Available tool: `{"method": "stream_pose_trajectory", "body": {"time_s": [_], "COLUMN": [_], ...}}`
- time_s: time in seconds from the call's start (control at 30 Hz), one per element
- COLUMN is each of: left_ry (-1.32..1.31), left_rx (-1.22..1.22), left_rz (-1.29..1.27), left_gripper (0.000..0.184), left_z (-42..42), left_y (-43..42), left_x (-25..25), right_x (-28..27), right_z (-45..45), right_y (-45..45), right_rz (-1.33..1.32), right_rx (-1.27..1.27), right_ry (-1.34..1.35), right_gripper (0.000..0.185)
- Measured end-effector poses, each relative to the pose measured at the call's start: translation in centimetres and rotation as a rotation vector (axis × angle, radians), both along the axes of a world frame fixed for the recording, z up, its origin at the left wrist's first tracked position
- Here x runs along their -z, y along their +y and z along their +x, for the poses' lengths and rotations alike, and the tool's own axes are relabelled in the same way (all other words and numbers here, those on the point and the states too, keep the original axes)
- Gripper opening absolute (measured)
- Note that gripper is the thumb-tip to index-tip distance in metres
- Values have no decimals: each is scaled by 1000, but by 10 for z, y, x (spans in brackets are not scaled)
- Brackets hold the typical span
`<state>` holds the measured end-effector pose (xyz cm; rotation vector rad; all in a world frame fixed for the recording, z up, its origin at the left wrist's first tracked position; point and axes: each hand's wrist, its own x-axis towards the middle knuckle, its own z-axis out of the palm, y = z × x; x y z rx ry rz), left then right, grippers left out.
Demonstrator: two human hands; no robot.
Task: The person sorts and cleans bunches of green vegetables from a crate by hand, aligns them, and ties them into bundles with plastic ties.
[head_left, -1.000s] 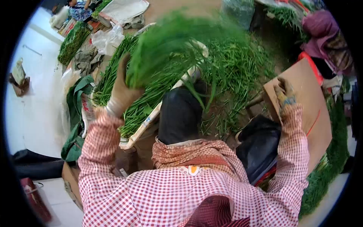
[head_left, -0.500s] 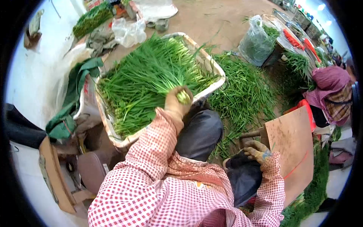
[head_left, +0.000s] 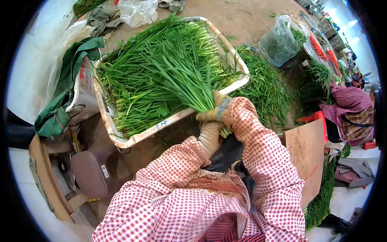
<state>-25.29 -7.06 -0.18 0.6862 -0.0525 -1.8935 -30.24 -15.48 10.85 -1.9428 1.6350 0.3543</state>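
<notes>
My gloved left hand (head_left: 210,138) is closed around the pale stem ends of a bunch of garlic chives (head_left: 189,86). Just above it, my gloved right hand (head_left: 217,108) wraps the same bunch, fingers bent across the stems. The long green leaves fan up and left over a white crate (head_left: 171,120) with a dirty rim. More garlic chives (head_left: 133,60) lie piled inside that crate, their pale ends mostly along its right side. My hands are close together at the crate's near edge, over my lap, and partly hide the stems.
Loose green stalks (head_left: 268,86) cover the floor right of the crate. A clear plastic bag of greens (head_left: 280,44) stands behind them. At right are a wooden board (head_left: 304,157) and another person in a purple covering (head_left: 352,105). A brown stool (head_left: 88,173) stands at lower left.
My right hand has come from beside the board up to the bunch and closed on it. My left hand has moved down and right with the bunch, away from the crate's rim.
</notes>
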Motion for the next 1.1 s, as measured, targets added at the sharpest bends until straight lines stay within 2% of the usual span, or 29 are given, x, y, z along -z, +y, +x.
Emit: {"method": "stream_pose_trajectory", "body": {"time_s": [0.03,0.2,0.27,0.3,0.37,0.43,0.53,0.57,0.6,0.63,0.7,0.8,0.9,0.97,1.0,1.07,1.1], "left_ry": [1,-1003,-510,-692,-442,45,323,349,307,338,280,307,433,350,259,302,341], "left_rx": [2,513,396,397,392,488,510,534,510,548,624,764,843,786,716,698,676], "left_rz": [-3,-559,-354,-391,-534,-308,-164,-148,-159,-175,-233,-291,-383,-301,-217,-215,-207], "left_gripper": [51,56,70,78,69,63,66,65,63,57,64,61,53,54,54,56,59], "left_z": [3,9,14,9,4,3,-13,-15,-21,-30,-62,-119,-197,-235,-252,-275,-279], "left_y": [-2,-5,12,15,28,39,41,47,51,56,63,70,54,45,41,16,1], "left_x": [-3,-32,-88,-85,-89,-116,-108,-109,-101,-114,-100,-110,-127,-156,-166,-167,-164], "right_x": [2,-10,-21,-27,-41,-52,-58,-63,-92,-73,-73,-42,-103,-100,-73,-24,-16], "right_z": [8,-4,-28,-42,-70,-100,-134,-138,-132,-148,-177,-232,-297,-359,-400,-483,-493], "right_y": [-3,3,15,24,46,76,136,156,175,193,231,273,301,324,336,357,361], "right_rz": [-14,-52,-65,-70,-83,-109,-163,-160,-30,-53,-102,-233,-202,-288,-379,-444,-475], "right_rx": [-25,-41,-10,6,48,92,164,202,309,341,486,617,869,840,725,765,785], "right_ry": [20,-38,-104,-140,-212,-291,-352,-326,-168,-214,-228,-239,-423,-280,-77,-56,-50], "right_gripper": [79,82,84,85,88,91,97,99,97,97,98,96,80,73,70,68,66]}}
